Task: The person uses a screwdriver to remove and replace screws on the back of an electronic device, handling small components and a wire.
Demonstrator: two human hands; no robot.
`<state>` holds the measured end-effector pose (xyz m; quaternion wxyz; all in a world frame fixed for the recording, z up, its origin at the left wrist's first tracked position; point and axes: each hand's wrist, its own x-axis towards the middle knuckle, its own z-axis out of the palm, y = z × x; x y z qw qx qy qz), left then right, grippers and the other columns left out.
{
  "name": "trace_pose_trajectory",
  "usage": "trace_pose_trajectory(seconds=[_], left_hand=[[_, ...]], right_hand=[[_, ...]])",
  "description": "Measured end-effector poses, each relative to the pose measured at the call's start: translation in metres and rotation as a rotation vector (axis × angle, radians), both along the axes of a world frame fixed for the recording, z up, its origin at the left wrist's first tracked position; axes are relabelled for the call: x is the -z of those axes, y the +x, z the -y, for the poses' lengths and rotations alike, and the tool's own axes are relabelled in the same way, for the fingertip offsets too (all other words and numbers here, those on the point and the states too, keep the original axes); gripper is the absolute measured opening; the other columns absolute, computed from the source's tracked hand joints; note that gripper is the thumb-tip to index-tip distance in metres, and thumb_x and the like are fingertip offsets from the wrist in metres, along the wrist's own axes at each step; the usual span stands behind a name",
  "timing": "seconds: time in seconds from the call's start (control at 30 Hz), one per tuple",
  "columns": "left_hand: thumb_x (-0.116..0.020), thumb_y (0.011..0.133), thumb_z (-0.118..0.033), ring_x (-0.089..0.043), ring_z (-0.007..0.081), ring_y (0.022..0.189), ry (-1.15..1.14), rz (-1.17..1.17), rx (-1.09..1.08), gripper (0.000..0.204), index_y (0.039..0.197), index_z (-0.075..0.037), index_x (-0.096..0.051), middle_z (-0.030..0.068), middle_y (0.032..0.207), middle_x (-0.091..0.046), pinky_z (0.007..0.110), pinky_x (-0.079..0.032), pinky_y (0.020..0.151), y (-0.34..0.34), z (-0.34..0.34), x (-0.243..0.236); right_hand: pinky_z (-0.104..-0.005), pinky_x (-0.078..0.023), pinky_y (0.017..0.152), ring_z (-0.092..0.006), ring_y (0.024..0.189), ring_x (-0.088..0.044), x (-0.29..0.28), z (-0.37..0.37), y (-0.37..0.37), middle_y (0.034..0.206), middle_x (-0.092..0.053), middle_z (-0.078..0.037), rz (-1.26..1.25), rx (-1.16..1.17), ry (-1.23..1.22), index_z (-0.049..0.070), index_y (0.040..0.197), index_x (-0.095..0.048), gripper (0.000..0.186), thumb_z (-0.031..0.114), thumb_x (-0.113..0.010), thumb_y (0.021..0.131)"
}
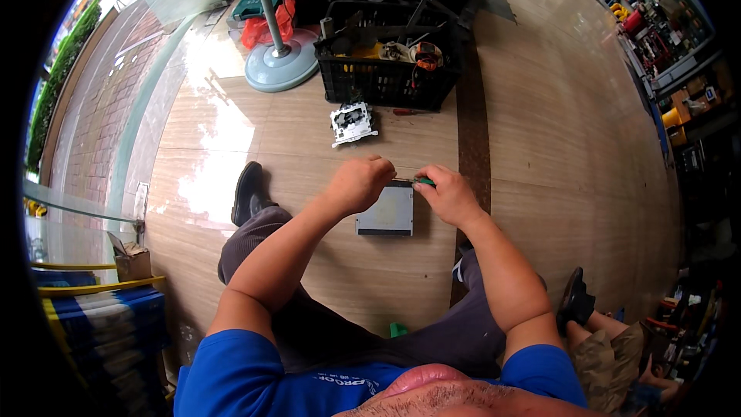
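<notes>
A flat silver metal box (386, 208) with dark front and back edges lies on the floor between my legs. Over its far edge, my right hand (451, 196) is closed round a screwdriver (425, 181) with a green handle, its thin shaft pointing left. My left hand (360, 185) is pinched at the far left corner of the box, close to the shaft's tip. What its fingertips hold is too small to make out. Farther off on the floor sits a white and black mechanism (353, 124), apart from both hands.
A black crate (386, 81) filled with tools stands beyond the mechanism, with a red-handled screwdriver (407, 112) before it. Left of it are a fan's round base (270, 76) and a red bag (266, 27). Another person's leg (610, 324) is at the right. Shelves line the far right.
</notes>
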<state>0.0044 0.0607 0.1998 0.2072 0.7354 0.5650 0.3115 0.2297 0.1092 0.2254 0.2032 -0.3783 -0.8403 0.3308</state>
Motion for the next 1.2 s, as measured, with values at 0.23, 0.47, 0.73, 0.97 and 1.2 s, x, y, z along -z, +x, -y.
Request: trace_pose_trajectory(seconds=[0.23,0.47,0.73,0.97,1.2], left_hand=[[-0.056,0.097,-0.020,-0.063,0.0383,0.086,-0.044,-0.068,0.234,0.019,0.097,-0.003,-0.064,0.0164,0.091,-0.066,0.047,-0.051,0.074,0.011,0.001,0.014],[-0.055,0.096,-0.015,-0.062,0.0405,0.085,-0.056,-0.011,0.219,0.014,0.097,-0.003,-0.060,0.0185,0.087,-0.063,0.048,-0.050,0.072,0.014,0.002,0.019],[-0.054,0.094,-0.013,-0.062,0.0414,0.086,-0.064,-0.010,0.149,0.012,0.095,-0.003,-0.060,0.0190,0.089,-0.064,0.049,-0.049,0.073,0.012,0.001,0.017],[-0.052,0.094,-0.014,-0.063,0.0417,0.089,-0.123,-0.008,0.031,0.014,0.098,-0.004,-0.062,0.0194,0.094,-0.065,0.049,-0.050,0.076,0.005,0.001,0.010],[-0.050,0.096,-0.016,-0.063,0.0423,0.088,-0.107,-0.016,-0.059,0.017,0.099,-0.005,-0.063,0.0197,0.097,-0.066,0.049,-0.050,0.076,-0.006,-0.004,0.005]], right_hand=[[-0.0432,-0.051,0.080,-0.0375,0.093,-0.063,0.004,0.003,-0.008,0.099,-0.065,-0.018,0.002,-0.043,0.006,0.002,0.100,-0.061,0.020,0.010,-0.070,0.083],[-0.0427,-0.051,0.078,-0.0379,0.091,-0.063,0.005,0.005,-0.009,0.098,-0.065,-0.017,-0.034,-0.036,-0.023,0.003,0.101,-0.061,0.021,0.011,-0.071,0.084],[-0.0421,-0.052,0.078,-0.0378,0.090,-0.064,0.004,0.002,-0.007,0.098,-0.067,-0.018,0.015,-0.030,0.024,0.004,0.100,-0.066,0.019,0.019,-0.068,0.089],[-0.0418,-0.052,0.078,-0.0362,0.089,-0.065,0.000,-0.004,-0.002,0.095,-0.067,-0.017,-0.010,0.001,0.003,0.004,0.099,-0.066,0.017,0.017,-0.067,0.089],[-0.0391,-0.052,0.076,-0.0339,0.087,-0.066,-0.004,-0.007,0.003,0.094,-0.068,-0.017,-0.030,0.065,0.020,0.002,0.101,-0.065,0.017,0.014,-0.067,0.089]])
